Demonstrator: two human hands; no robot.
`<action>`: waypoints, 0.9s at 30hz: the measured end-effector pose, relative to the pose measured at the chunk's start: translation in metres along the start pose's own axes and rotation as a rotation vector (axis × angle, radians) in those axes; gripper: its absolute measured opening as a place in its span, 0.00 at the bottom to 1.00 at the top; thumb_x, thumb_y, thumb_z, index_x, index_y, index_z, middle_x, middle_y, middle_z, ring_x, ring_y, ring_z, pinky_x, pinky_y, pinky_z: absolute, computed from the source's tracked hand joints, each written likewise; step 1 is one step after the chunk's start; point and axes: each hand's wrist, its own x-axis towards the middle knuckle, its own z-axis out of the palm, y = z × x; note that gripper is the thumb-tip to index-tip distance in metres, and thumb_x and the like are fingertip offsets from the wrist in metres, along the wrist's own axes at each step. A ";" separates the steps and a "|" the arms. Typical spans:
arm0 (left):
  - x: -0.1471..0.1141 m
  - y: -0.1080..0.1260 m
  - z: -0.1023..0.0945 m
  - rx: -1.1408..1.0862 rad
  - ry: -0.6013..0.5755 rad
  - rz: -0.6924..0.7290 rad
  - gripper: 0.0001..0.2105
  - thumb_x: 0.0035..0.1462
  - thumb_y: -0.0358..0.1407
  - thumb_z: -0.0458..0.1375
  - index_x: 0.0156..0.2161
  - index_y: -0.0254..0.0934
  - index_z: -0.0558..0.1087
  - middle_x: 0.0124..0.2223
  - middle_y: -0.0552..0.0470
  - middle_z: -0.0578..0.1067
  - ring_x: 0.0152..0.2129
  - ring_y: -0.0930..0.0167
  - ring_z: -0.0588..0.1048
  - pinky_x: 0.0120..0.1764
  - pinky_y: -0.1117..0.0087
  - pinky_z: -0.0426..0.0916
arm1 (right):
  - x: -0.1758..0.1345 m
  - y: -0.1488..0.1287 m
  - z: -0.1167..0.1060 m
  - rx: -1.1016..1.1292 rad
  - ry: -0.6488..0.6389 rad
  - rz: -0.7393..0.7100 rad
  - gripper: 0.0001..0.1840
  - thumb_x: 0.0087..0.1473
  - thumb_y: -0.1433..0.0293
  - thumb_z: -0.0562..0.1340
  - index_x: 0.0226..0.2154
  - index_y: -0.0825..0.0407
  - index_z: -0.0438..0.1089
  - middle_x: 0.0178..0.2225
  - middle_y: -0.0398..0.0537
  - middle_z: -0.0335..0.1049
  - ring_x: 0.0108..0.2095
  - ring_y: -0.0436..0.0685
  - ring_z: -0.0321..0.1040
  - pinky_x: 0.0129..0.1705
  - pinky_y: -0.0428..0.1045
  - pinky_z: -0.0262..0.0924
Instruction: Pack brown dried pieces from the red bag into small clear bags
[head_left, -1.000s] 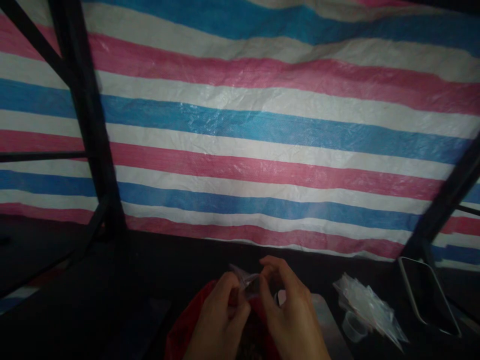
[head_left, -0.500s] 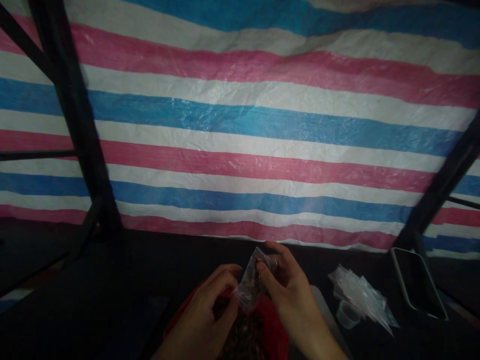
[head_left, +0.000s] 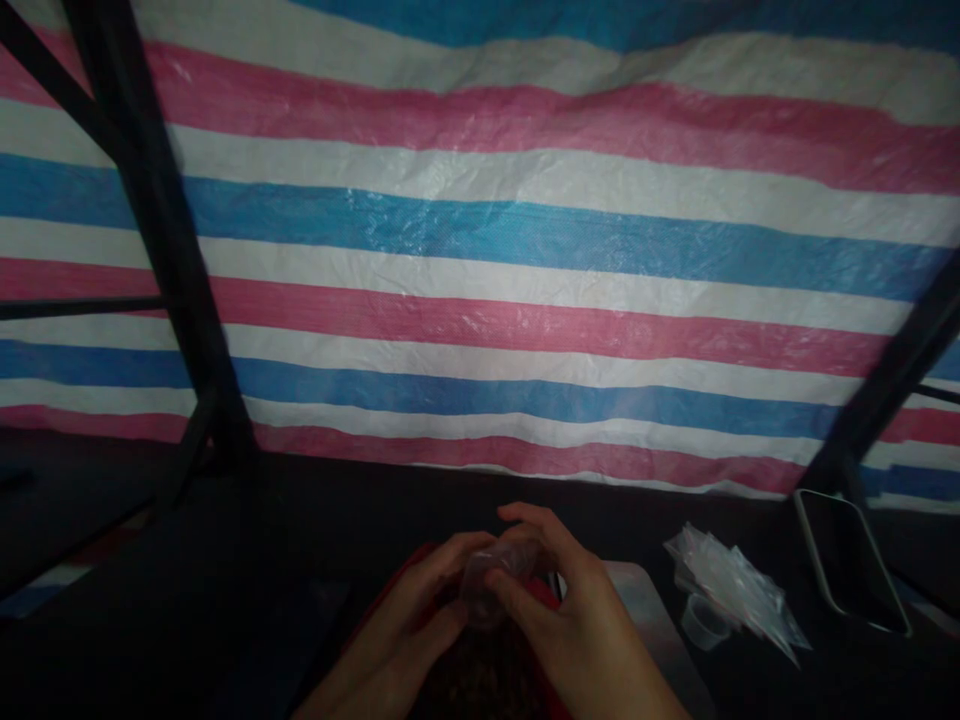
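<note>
I had the small clear bag [head_left: 478, 598] pinched in my right grip [head_left: 576, 612], the thumb pressed on its near face. My left grip [head_left: 409, 615] curved about the bag's left side; I could not tell whether it was clamped on the film. The bag sat between both grips, above the brown contents [head_left: 480, 685] of a red bag [head_left: 543, 592] at the desk [head_left: 337, 510].
</note>
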 end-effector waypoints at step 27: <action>0.010 0.015 0.009 0.098 -0.066 0.037 0.18 0.63 0.33 0.61 0.57 0.47 0.79 0.58 0.52 0.82 0.56 0.62 0.78 0.62 0.60 0.69 | 0.001 -0.003 -0.007 -0.014 0.047 0.026 0.19 0.53 0.70 0.66 0.49 0.42 0.75 0.34 0.38 0.79 0.36 0.55 0.77 0.41 0.48 0.70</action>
